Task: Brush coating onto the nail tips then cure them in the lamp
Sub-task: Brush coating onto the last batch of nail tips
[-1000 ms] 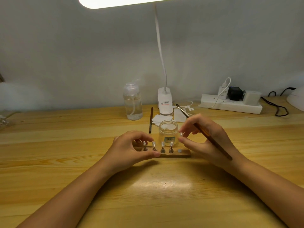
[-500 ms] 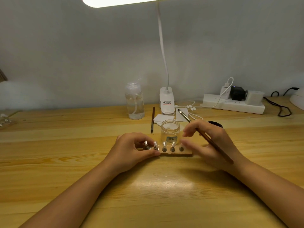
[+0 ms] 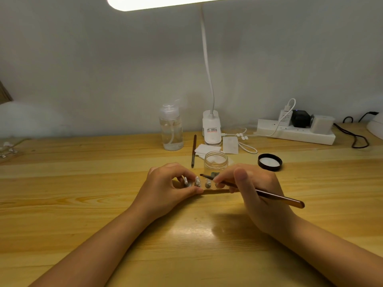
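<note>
A small wooden holder point(image 3: 215, 191) lies on the table with several clear nail tips point(image 3: 197, 181) standing on metal pegs. My left hand point(image 3: 167, 189) grips the holder's left end, thumb on its front edge. My right hand point(image 3: 255, 189) holds a brown-handled brush point(image 3: 277, 197) like a pen. Its dark bristle end point(image 3: 204, 176) points left, just above the tips. An open clear jar point(image 3: 216, 162) stands right behind the holder. The white curing lamp point(image 3: 376, 126) shows only as an edge at the far right.
The jar's black lid point(image 3: 269, 161) lies to the right. A second brush point(image 3: 194, 151), white wipes point(image 3: 207, 150) and a clear pump bottle point(image 3: 171, 129) stand behind. A desk lamp base point(image 3: 211, 130) and a power strip point(image 3: 296, 132) with cables line the wall.
My right hand has turned the brush over: its bristle end, pointing up and back before, now points left over the nail tips. The black lid is now uncovered.
</note>
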Available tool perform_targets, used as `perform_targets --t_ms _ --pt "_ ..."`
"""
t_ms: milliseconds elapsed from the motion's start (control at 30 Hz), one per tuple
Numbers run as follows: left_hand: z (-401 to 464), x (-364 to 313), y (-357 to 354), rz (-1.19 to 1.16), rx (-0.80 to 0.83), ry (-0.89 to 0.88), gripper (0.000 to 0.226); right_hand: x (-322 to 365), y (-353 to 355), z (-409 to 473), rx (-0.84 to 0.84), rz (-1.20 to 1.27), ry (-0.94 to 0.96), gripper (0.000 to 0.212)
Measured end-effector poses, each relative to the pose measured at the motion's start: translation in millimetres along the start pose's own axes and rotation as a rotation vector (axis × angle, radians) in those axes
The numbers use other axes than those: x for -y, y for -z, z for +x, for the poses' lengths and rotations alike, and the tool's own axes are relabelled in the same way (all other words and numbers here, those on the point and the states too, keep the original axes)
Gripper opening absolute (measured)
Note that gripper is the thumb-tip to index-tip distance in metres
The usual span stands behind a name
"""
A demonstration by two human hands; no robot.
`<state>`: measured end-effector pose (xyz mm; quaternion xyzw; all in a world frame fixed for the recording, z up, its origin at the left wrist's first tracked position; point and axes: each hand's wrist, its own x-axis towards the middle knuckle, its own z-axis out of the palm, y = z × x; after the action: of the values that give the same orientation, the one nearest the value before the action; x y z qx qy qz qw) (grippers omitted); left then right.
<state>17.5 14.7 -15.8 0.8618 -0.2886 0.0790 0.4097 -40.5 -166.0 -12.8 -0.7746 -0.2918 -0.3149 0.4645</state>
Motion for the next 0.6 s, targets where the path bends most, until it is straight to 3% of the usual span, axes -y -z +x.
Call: perform_targets --t_ms 267,500,600 --pt "-1.4 -0.1 0.5 0.001 -0.006 -0.013 0.037 0.9 -1.9 -4.6 0.005 0.106 -0.066 0.050" --pt "-2.1 0.3 0.6 -0.011 -0.015 -0.017 0.032 -0.5 -6.3 1.7 -0.002 -0.008 0.000 0.053" --pt "-1.7 0.3 -0.1 0.002 -0.015 -0.017 0.027 2.5 -3.1 -1.8 0.016 0.052 0.008 0.055"
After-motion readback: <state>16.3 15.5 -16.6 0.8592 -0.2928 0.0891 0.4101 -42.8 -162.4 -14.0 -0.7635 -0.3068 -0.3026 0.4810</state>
